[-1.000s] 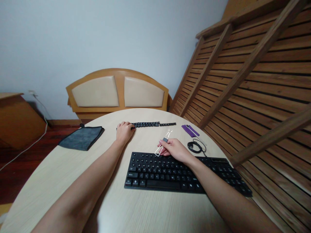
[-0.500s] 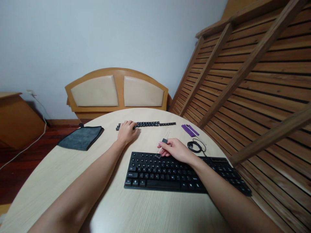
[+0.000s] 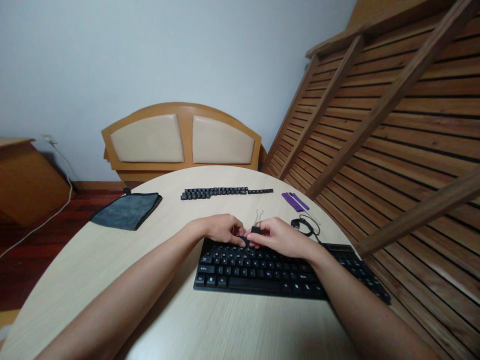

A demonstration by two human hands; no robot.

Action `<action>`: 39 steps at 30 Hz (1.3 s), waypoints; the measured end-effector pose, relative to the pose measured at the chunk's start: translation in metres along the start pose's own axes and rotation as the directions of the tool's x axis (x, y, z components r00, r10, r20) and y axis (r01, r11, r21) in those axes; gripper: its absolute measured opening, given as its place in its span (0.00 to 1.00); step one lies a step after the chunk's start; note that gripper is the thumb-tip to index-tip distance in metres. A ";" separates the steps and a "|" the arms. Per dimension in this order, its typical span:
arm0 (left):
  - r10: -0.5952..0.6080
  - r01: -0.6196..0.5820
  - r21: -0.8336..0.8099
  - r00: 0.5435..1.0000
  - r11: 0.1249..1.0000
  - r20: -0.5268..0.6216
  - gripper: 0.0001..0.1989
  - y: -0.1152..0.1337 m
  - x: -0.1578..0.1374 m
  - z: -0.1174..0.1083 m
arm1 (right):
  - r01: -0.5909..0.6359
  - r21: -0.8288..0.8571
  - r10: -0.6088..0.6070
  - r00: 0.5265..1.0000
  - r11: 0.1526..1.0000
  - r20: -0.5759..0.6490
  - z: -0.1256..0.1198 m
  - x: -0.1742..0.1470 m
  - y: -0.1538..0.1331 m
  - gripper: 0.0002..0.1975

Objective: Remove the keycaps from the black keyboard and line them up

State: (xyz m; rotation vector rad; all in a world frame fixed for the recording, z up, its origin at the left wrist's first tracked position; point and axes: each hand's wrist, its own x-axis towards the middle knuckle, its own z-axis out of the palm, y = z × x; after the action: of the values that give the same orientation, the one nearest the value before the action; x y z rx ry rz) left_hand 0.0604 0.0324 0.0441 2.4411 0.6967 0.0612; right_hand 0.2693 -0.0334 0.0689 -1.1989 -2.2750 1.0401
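A black keyboard (image 3: 258, 285) lies on the round table, partly under my forearms. Above its back rows, my right hand (image 3: 281, 237) pinches a wire keycap puller (image 3: 256, 229) by its dark grip, two wire ends sticking up behind. My left hand (image 3: 227, 230) is at the keyboard's back left part, fingers and thumb curled together close to the puller. What lies between those left fingertips is hidden. Farther back, several loose black keycaps (image 3: 213, 192) stand lined up in rows on the table.
A folded grey cloth (image 3: 127, 210) lies at the left. Toward the right are a purple pouch (image 3: 294, 201), a thin white stick (image 3: 312, 218) and a coiled black cable (image 3: 304, 226). A slatted wooden frame (image 3: 405, 130) leans close along the table's right side.
My left hand has come back from the row of keycaps to the keyboard, beside my right hand. The keycap puller has tipped more upright and moved slightly down.
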 end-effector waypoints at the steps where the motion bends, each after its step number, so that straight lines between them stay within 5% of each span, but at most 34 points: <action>1: 0.002 -0.002 0.011 1.000 1.000 0.008 0.12 0.000 0.000 -0.001 | 0.001 -0.022 -0.001 1.000 1.000 0.006 0.001 0.000 -0.001 0.18; 26: -0.109 0.105 0.053 0.992 0.993 0.060 0.11 -0.006 -0.010 -0.012 | 0.095 -0.402 -0.102 0.995 0.911 0.004 0.018 -0.001 -0.013 0.19; 33: -0.110 0.105 0.124 0.993 0.987 0.038 0.12 -0.010 -0.010 -0.009 | 0.039 -0.514 -0.056 0.998 0.857 -0.018 0.016 -0.004 -0.014 0.25; 39: -0.110 0.104 0.126 0.993 0.987 0.044 0.12 -0.009 -0.010 -0.010 | -0.015 -0.347 0.018 1.000 0.938 0.007 0.010 0.000 -0.009 0.23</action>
State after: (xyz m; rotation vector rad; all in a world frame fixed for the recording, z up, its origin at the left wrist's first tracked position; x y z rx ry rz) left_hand 0.0456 0.0388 0.0482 2.5081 0.8296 -0.0880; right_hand 0.2583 -0.0406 0.0688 -1.3477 -2.5329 0.6644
